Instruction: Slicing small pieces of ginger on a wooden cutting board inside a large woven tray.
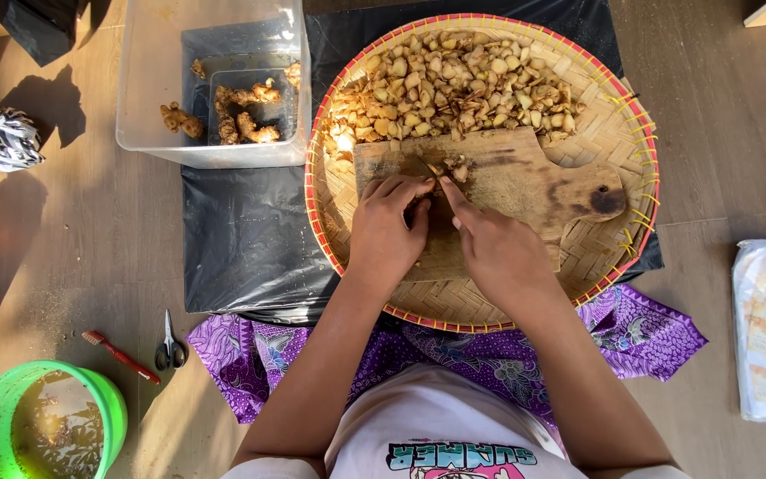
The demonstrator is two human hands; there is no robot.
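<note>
Both hands meet at the middle of a wooden cutting board [525,191] that lies inside a round woven tray [613,133] with a red rim. The left hand [387,231] curls its fingers down over a small piece of ginger near the board's 10 o'clock corner; its grip is pressed together on that piece, which is mostly hidden under the fingertips. The right hand [494,248] is closed around a knife [425,167], forefinger stretched along the back, and only a short part of the blade shows between the two hands. A few cut bits [456,167] lie on the board just beside the blade, at about 12 o'clock from the hands.

A big heap of chopped ginger [454,84] fills the tray's far half, touching the top edge of the board. At 10 o'clock from the tray stands a clear plastic box [148,80] with several whole ginger roots [246,111] in it. A black plastic sheet [246,239] lies under the tray and the box. At 8 o'clock, on the wooden floor, rest scissors [169,348] and a red toothbrush [119,355], with a green bucket [108,404] of murky water nearer the corner. A purple patterned cloth [640,333] covers the person's lap at 6 o'clock.
</note>
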